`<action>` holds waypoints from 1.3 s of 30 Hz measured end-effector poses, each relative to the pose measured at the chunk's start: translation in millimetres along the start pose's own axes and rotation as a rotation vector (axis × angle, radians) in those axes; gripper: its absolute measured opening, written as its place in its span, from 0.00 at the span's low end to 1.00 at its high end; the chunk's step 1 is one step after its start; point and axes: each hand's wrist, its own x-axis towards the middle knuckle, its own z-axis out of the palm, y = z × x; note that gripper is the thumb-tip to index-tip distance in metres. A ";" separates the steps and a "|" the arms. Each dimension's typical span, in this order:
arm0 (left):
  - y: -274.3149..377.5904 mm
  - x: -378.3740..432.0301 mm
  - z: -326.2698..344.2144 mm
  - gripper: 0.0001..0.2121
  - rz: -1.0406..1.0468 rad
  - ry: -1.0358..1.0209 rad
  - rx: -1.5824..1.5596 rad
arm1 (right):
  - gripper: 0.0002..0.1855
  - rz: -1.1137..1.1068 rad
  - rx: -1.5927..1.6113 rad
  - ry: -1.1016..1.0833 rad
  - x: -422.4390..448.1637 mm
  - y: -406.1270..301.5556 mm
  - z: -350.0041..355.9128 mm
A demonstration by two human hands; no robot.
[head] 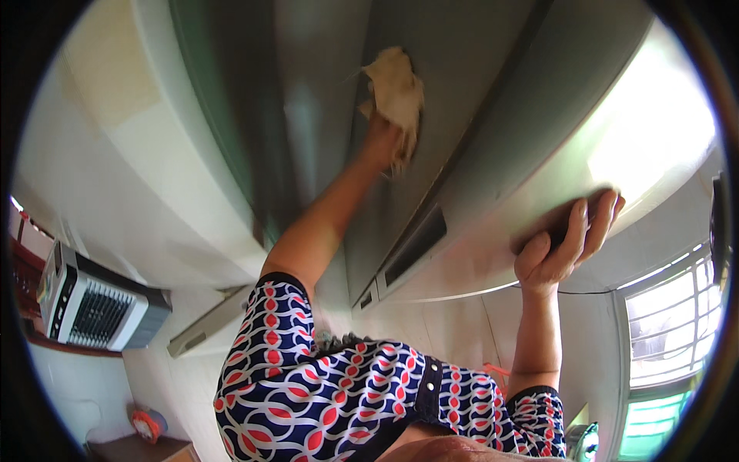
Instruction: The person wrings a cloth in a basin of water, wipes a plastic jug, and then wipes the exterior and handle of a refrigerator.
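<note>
A pale, frayed cloth (pixel 398 86) is bunched in my left hand (pixel 384 138), pressed against a smooth dark grey panel (pixel 450 63) of a tall appliance that looks like a refrigerator. The cloth hides most of my fingers. Beside that panel runs a dark seam, with a long recessed handle (pixel 417 242) at its lower end. My right hand (pixel 568 239) holds nothing. Its fingers are spread against the curved, glossy light panel (pixel 502 225) to the right, where a dark reflection or shadow lies beside it.
An air cooler (pixel 98 303) with a black grille stands at the left. Below it, an orange-and-grey object (pixel 147 424) rests on a brown surface (pixel 144 447). A barred window (pixel 664 317) is at the right. A pale wall-like surface (pixel 144 190) curves along the left side.
</note>
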 end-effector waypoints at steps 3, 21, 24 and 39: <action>-71.1 75.7 26.8 0.30 -0.459 -0.101 -0.297 | 0.22 0.001 -0.050 -0.030 -1.4 8.1 -8.3; -75.9 -221.3 24.8 0.28 -1.388 0.155 -0.681 | 0.19 -0.011 0.054 0.160 14.6 7.0 0.5; -0.8 -241.9 30.9 0.27 -1.398 0.149 -0.795 | 0.21 0.008 0.133 0.181 3.7 16.6 2.9; 266.6 -321.8 14.2 0.26 -0.769 -0.533 -0.045 | 0.39 1.456 1.733 -0.611 -268.7 -137.5 -85.9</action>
